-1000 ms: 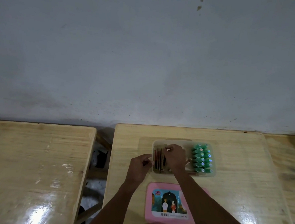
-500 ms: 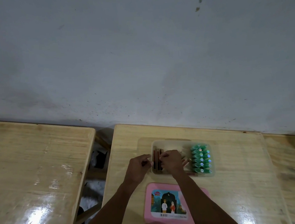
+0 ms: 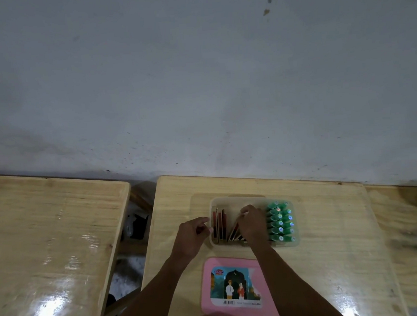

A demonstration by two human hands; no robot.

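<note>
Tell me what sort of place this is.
Probably a plain workroom set up for sorting or packing: bare wooden tables against a stained wall, and a tray holding green bottles and red packs.

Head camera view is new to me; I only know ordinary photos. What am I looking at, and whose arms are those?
The camera sits on a person's head and looks down, so both arms are the wearer's own. On the table stands a clear box with slim brown packs at its left and green bottles at its right. The right hand grips the leaning packs; the left hand touches the box's left wall. A pink lid lies nearer the person. Another table stands to the left.
</note>
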